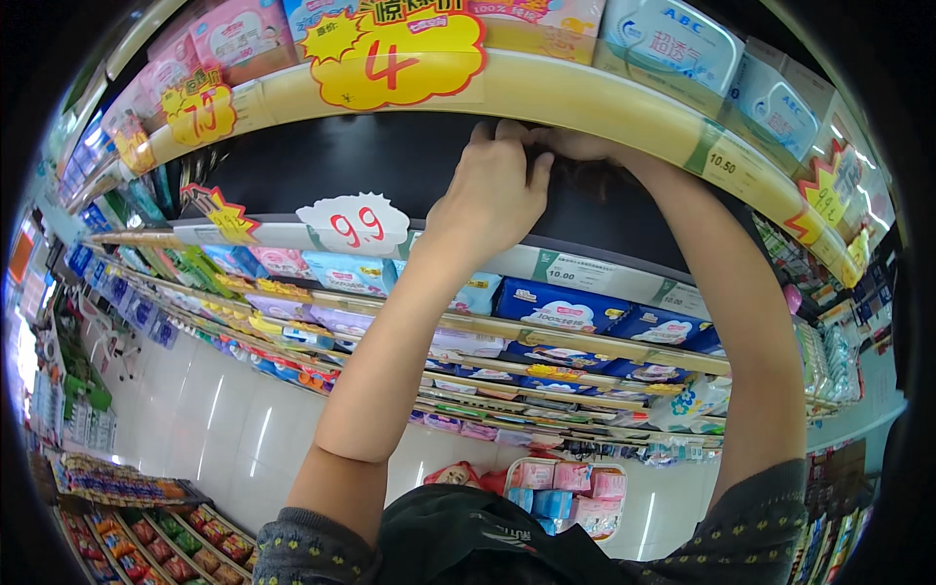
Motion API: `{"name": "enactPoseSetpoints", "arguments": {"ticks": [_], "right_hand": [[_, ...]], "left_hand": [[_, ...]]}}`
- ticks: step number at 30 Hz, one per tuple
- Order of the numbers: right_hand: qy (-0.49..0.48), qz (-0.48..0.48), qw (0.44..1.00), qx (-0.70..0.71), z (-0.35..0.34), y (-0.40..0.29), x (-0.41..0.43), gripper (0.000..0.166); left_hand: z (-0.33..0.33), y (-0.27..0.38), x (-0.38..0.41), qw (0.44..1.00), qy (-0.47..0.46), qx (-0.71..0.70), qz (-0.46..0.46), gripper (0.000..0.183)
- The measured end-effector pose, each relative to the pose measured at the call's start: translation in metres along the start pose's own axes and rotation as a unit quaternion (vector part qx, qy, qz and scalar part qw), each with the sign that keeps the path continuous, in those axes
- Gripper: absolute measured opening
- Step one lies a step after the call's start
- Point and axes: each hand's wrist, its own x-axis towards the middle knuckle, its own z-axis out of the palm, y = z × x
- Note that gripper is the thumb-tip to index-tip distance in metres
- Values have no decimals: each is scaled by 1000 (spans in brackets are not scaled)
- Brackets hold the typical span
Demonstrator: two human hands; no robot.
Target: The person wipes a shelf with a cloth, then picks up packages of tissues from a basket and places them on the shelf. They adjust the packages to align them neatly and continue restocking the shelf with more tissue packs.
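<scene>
Both my hands reach into a shelf bay with a glossy black surface (314,168). My left hand (497,190) is bent at the wrist, its fingers up by the yellow front rail (585,91) of the shelf above. Close against it, my right hand (574,142) is partly hidden under that rail. The fingertips of both hands meet or nearly meet, and whether they hold anything is not visible. Below my left hand runs a white price rail (468,256). A handwritten price card (355,225) is fixed to it, left of my forearm.
Boxed sanitary pads (669,44) stand on the shelf above, behind a large yellow price sign (395,62). Blue packs (563,306) fill lower shelves. On the tiled floor (219,409) sits a white basket (621,486) of pink and blue packs. Snack racks (161,541) stand at lower left.
</scene>
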Motion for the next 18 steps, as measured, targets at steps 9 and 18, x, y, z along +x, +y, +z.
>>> {"name": "enactPoseSetpoints", "arguments": {"ticks": [9, 18], "right_hand": [[-242, -32, 930, 276, -21, -32, -38, 34], [-177, -221, 906, 316, -44, 13, -106, 35]], "left_hand": [[-3, 2, 1, 995, 91, 31, 2, 48], [-6, 6, -4, 999, 17, 15, 50, 22]]}}
